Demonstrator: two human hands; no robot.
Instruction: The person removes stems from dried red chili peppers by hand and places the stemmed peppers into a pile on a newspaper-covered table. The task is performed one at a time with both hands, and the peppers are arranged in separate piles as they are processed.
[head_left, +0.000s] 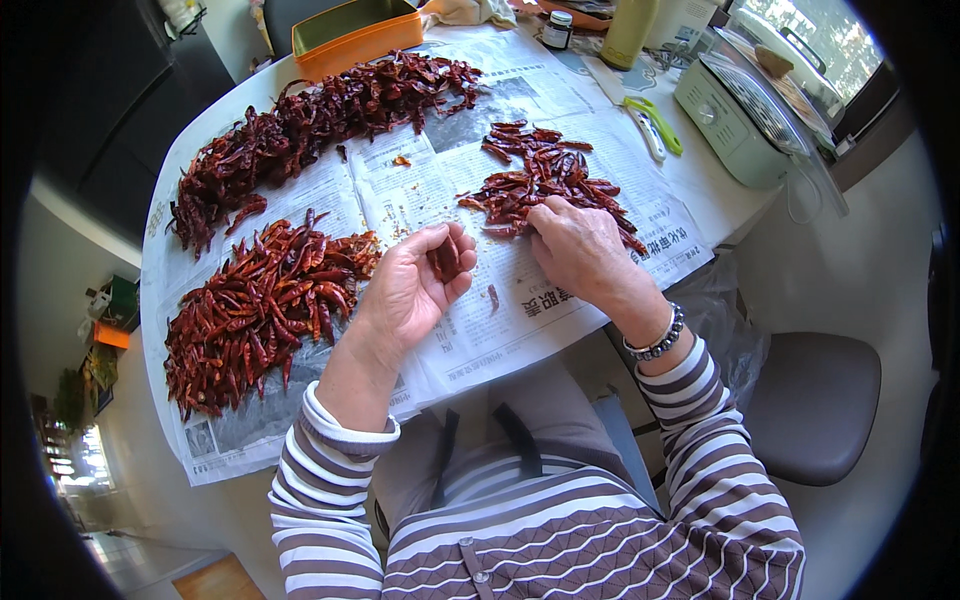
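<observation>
Curled fingers of my left hand hold a dried red chili above the newspaper, palm turned up. My right hand reaches into the near edge of a small chili pile; its fingertips are partly hidden, so whether they pinch a pod cannot be made out. To the left of my left hand lies a brighter heap of whole dried chilies. Behind it stretches a long bank of darker, flattened chilies. One loose chili rests between my hands, and pale seeds are scattered on the paper.
Newspaper sheets cover much of the white table. An orange plastic box stands at the back. On the right are green-handled scissors, a green bottle, a dark jar and a pale green appliance. A brown stool stands at right.
</observation>
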